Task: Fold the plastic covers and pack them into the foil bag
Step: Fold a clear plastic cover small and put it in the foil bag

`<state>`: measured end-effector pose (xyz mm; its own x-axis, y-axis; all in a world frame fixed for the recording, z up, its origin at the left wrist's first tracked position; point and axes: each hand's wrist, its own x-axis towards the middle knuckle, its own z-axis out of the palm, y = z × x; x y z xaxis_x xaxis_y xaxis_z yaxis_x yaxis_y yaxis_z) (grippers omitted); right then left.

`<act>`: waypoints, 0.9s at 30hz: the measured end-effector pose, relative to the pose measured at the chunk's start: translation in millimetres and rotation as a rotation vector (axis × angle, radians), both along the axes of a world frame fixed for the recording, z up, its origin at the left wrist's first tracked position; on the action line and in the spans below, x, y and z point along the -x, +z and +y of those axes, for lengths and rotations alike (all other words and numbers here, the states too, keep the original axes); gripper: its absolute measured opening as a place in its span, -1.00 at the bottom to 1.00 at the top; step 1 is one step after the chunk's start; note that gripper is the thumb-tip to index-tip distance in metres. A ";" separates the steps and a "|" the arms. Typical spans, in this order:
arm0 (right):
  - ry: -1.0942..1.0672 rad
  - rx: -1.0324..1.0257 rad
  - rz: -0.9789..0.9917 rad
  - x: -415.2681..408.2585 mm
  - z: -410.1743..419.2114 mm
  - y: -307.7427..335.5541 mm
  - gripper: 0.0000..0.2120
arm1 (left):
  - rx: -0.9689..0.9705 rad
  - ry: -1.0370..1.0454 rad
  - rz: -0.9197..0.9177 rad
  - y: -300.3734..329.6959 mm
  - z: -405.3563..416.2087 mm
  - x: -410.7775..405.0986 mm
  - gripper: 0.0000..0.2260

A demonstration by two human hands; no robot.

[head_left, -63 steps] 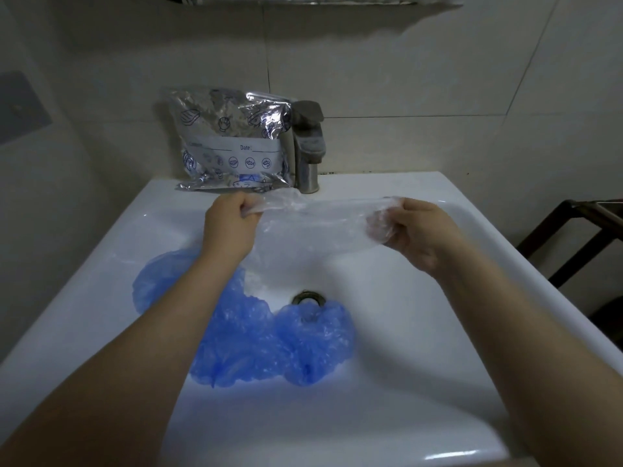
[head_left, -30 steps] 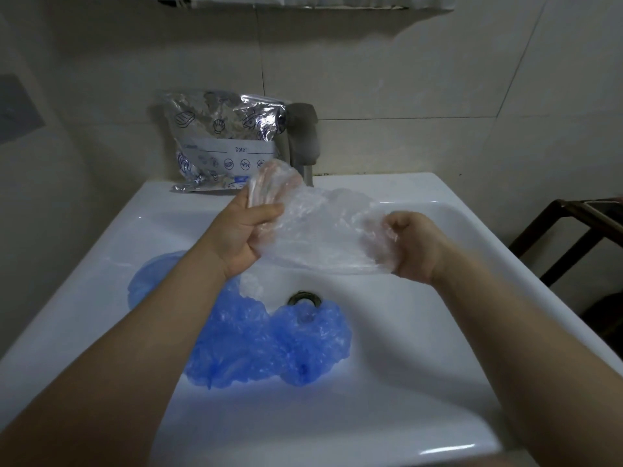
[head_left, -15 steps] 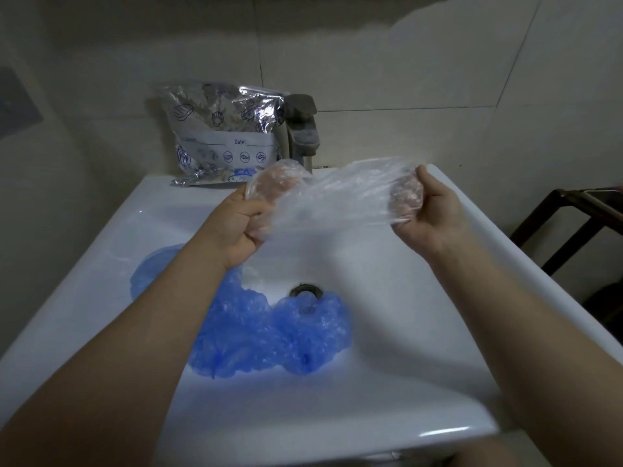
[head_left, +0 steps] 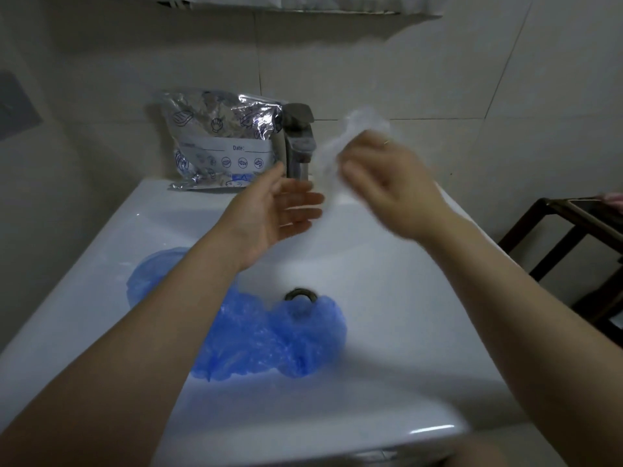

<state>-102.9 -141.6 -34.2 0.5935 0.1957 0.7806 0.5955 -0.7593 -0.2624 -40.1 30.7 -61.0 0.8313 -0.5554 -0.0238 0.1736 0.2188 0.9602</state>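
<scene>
My right hand (head_left: 387, 183) grips a clear plastic cover (head_left: 340, 146), bunched up in front of the tap and blurred by motion. Just to its left, my left hand (head_left: 273, 210) is held palm up with straight fingers, empty, its fingertips near the cover's lower edge. Blue plastic covers (head_left: 266, 335) lie crumpled in the white sink (head_left: 387, 332), under my left forearm and over part of the drain. The silver foil bag (head_left: 219, 146) leans against the wall on the sink's back ledge, left of the tap.
A steel tap (head_left: 298, 139) stands at the back centre of the sink, between the foil bag and my right hand. The drain (head_left: 300, 294) shows beside the blue covers. A dark wooden rack (head_left: 573, 237) stands to the right of the sink. Tiled wall behind.
My left hand has let go of the clear cover and opened. My right hand has gathered the cover into a bunch and lifted it up and right, toward the tap.
</scene>
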 end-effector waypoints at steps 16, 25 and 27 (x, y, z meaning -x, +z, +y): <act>-0.076 0.442 0.058 -14.0 23.3 -58.3 -0.65 | 0.175 0.244 -0.052 -9.6 0.0 -8.4 -0.77; -0.283 -0.800 0.479 -7.2 8.0 -63.0 -0.64 | 0.070 0.359 -0.036 -13.9 5.5 -17.5 -0.80; -0.108 -1.041 0.828 -7.3 6.8 -64.5 -0.58 | 0.034 0.340 -0.064 -16.0 3.6 -15.7 -0.82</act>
<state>-95.6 -134.8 -98.7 0.9368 -0.3449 -0.0590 -0.0697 -0.0186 -0.9974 -24.4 34.3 -77.0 0.9681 -0.2461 0.0479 0.0252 0.2854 0.9581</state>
